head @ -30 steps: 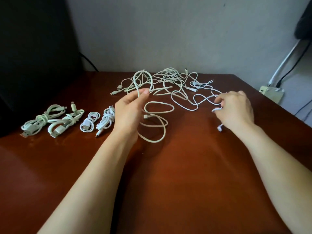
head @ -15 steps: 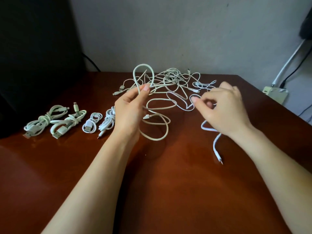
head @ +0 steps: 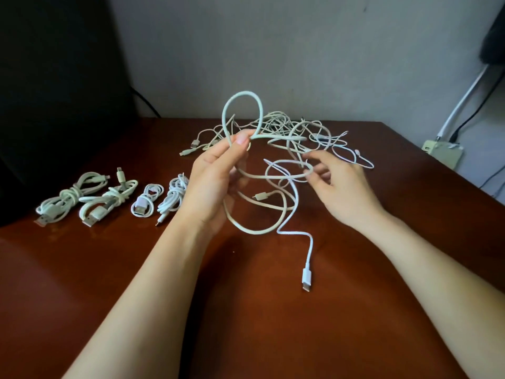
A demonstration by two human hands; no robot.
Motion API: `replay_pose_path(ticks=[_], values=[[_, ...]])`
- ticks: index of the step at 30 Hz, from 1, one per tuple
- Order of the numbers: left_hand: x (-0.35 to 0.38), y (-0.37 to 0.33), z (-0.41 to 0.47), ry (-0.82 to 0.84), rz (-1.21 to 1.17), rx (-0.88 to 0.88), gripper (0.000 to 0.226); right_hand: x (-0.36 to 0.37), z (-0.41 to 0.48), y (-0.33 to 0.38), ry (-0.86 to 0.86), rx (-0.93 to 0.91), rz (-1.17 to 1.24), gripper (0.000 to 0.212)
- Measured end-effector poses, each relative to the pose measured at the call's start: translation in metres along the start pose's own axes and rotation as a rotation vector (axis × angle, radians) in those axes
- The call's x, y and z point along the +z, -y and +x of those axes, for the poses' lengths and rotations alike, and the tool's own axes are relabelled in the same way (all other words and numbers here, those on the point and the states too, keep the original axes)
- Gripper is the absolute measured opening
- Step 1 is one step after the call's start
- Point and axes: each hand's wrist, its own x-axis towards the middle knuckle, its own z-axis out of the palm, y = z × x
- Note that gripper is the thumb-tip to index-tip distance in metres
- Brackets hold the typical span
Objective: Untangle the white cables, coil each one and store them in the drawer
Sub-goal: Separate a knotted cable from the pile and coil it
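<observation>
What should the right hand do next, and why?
Probably the right hand should draw the thin white cable clear of the thick cable: its plug lies free on the table, and the left hand pinches the thick cable aloft.
</observation>
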Motion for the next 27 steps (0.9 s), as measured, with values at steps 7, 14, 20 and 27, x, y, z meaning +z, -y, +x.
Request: replay_pose_path(ticks=[7, 14, 20, 27], values=[[-0.005, -0.001, 0.002, 0.056, -0.169, -0.052, 0.02, 0.002, 0.007, -0.003, 0.117, 0.41, 0.569, 0.021], [-0.008, 0.002, 0.002, 0.222, -0.281, -0.121, 0.03, -0.001, 0.009, 0.001, 0.238, 0.647, 1.268, 0.027], [-0.003, 0.002, 0.004, 0.1, -0.085, -0.194, 0.011, -0.015, 0.019, -0.007, -0.095, 0.744, 1.445, 0.026], [-0.006, 0.014, 0.008, -0.137, 0.088, -0.356, 0.01, -0.024, 0.022, -0.012, -0.296, 0.818, 1.471, 0.016]])
